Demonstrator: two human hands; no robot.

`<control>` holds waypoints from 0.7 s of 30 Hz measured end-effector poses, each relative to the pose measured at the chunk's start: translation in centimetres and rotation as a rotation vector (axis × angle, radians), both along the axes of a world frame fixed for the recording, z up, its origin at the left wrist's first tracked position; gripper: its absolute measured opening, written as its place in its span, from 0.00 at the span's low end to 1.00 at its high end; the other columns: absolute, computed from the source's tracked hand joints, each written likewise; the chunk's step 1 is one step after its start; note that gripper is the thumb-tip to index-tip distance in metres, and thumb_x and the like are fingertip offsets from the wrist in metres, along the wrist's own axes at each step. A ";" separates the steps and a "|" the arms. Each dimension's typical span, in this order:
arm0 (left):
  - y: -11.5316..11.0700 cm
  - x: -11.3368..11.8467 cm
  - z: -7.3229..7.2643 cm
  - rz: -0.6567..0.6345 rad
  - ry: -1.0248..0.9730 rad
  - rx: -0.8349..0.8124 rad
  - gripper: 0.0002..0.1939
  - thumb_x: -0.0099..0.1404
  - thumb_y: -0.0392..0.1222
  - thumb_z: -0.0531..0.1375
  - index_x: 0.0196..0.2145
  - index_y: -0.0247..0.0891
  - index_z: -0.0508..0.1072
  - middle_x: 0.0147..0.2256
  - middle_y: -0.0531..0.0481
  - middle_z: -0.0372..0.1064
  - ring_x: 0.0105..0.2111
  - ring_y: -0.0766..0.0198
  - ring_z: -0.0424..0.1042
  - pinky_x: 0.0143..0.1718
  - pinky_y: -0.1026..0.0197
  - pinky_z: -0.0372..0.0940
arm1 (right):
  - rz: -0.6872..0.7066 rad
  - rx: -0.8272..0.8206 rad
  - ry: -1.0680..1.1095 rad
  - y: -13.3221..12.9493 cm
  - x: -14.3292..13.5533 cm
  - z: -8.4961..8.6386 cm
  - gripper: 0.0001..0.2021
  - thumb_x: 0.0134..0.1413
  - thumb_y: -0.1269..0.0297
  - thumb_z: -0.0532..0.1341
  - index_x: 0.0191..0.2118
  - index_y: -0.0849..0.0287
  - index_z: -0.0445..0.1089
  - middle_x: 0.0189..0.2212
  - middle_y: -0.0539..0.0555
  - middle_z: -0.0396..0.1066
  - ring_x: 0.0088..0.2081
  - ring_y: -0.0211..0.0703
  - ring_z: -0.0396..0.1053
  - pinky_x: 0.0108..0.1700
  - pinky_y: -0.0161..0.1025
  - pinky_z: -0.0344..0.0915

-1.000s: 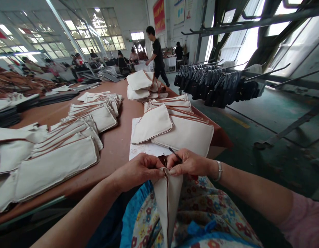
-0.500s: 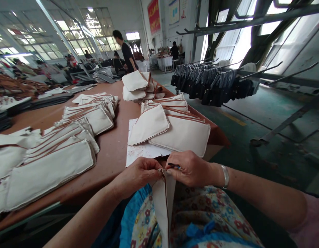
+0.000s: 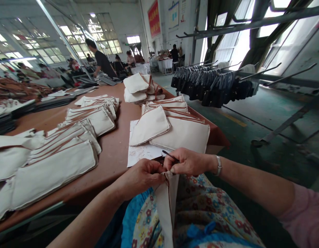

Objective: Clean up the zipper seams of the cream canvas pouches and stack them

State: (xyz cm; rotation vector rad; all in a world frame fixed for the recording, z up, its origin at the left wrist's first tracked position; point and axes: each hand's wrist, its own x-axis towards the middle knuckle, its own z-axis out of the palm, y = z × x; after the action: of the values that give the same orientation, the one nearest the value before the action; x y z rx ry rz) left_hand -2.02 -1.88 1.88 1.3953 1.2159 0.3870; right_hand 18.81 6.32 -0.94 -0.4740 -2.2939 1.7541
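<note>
A cream fabric piece with a dark-edged seam (image 3: 163,203) hangs upright over my lap, its lower end down along the flowered apron (image 3: 208,206). My left hand (image 3: 140,177) pinches its top edge between thumb and fingers. Right beside it, my right hand (image 3: 189,162) is closed at the same top corner and also grips a slim dark tool (image 3: 170,155) that sticks out to the upper left. The tool's kind cannot be made out, and my fingers hide the spot where they meet the cloth.
Stitched cream fabric pieces (image 3: 182,132) lie piled on white paper (image 3: 136,155) just ahead. More stacks (image 3: 56,170) cover the brown table (image 3: 110,148) at left. A rack with dark bags (image 3: 213,89) stands at right. A person in black (image 3: 104,62) bends beyond the table.
My right hand has shifted slightly left and up, and the dark tool now points more to the upper left. The person in black in the background has moved left and leans over.
</note>
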 end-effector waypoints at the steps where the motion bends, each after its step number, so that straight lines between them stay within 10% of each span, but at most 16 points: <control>1: 0.0 0.0 0.0 0.000 0.009 0.008 0.11 0.63 0.43 0.60 0.33 0.31 0.75 0.24 0.56 0.57 0.24 0.70 0.50 0.24 0.65 0.46 | -0.007 -0.114 -0.019 0.0 0.0 0.1 0.06 0.53 0.70 0.55 0.37 0.62 0.66 0.25 0.45 0.63 0.20 0.30 0.57 0.22 0.28 0.55; 6: -0.1 -0.3 -0.7 0.028 0.087 0.043 0.13 0.62 0.47 0.60 0.29 0.32 0.73 0.23 0.57 0.55 0.24 0.70 0.49 0.23 0.65 0.45 | -0.182 -0.005 0.000 -1.5 -0.4 -0.3 0.13 0.50 0.59 0.66 0.35 0.62 0.67 0.26 0.47 0.65 0.25 0.32 0.60 0.25 0.29 0.56; 21: -0.2 -0.6 -1.1 0.163 0.002 -0.053 0.08 0.57 0.41 0.59 0.28 0.34 0.75 0.23 0.54 0.62 0.23 0.67 0.56 0.24 0.64 0.49 | -0.364 0.483 0.213 -3.6 -1.3 -2.3 0.02 0.50 0.74 0.59 0.30 0.62 0.67 0.24 0.48 0.66 0.25 0.34 0.61 0.28 0.32 0.57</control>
State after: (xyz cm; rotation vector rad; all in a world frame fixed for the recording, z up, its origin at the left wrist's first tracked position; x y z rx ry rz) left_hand -2.65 -2.13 0.77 1.2552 1.3371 0.4631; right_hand 17.49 2.76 -3.27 -0.5346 -2.2019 0.9899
